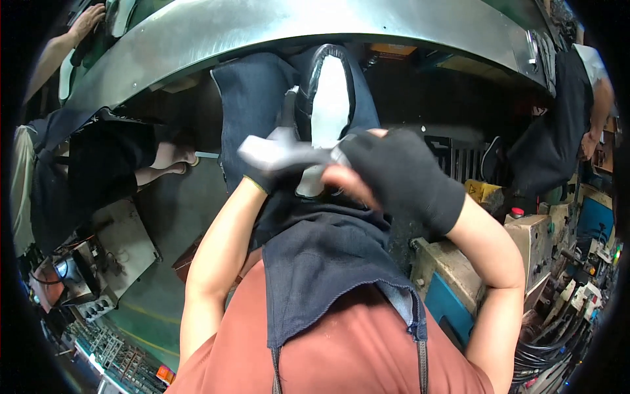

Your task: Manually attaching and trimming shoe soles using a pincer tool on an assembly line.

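Observation:
On my lap lies a shoe (331, 98) with a dark upper and a white underside facing up, its rounded end pointing away from me. My left hand (279, 171) is at the shoe's left side in a dark glove with a yellow cuff edge. A pale, motion-smeared shape (282, 152) covers its fingers and crosses over the middle of the shoe. My right hand (400, 174) wears a black glove with bare fingertips and curls in over the shoe from the right. Its thumb is blurred. What lies between the two hands cannot be made out.
A curved metal bench (262, 25) spans the far side. Co-workers sit at left and right; one bare hand (86, 21) shows at upper left. Close by my right arm stands a machine box (528, 246) with a red button. A grey cart top (125, 246) is at left.

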A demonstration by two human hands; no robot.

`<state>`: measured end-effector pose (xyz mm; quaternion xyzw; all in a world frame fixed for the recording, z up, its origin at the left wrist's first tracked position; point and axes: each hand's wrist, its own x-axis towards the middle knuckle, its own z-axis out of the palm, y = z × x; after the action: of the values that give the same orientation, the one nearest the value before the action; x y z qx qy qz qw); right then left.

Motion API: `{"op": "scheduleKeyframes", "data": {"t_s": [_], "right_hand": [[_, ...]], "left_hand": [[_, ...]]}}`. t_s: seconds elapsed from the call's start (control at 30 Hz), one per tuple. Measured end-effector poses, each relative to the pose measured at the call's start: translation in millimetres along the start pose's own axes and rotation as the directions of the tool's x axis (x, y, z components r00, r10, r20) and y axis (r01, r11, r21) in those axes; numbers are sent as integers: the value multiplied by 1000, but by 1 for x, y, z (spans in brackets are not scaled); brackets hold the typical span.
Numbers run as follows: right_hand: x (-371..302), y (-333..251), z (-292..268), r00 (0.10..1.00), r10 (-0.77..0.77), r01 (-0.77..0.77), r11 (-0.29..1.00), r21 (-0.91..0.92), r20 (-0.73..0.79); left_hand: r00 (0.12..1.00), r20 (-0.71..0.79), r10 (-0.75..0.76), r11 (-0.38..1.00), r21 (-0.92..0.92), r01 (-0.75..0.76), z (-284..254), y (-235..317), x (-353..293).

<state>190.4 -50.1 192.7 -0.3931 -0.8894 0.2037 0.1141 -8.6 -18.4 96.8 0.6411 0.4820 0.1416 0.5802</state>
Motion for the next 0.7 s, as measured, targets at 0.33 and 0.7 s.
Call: {"op": "scheduleKeyframes", "data": {"t_s": [0.33,0.7], "right_hand": [[-68,29,46,718,642,-664,516,542,269],[-93,24,205,353,884,-520,-86,850,305]], "left_hand": [[942,-324,85,991,-71,-114,7,-25,-6],[977,-30,210,326,-940,-98,-57,-43,44]]}}
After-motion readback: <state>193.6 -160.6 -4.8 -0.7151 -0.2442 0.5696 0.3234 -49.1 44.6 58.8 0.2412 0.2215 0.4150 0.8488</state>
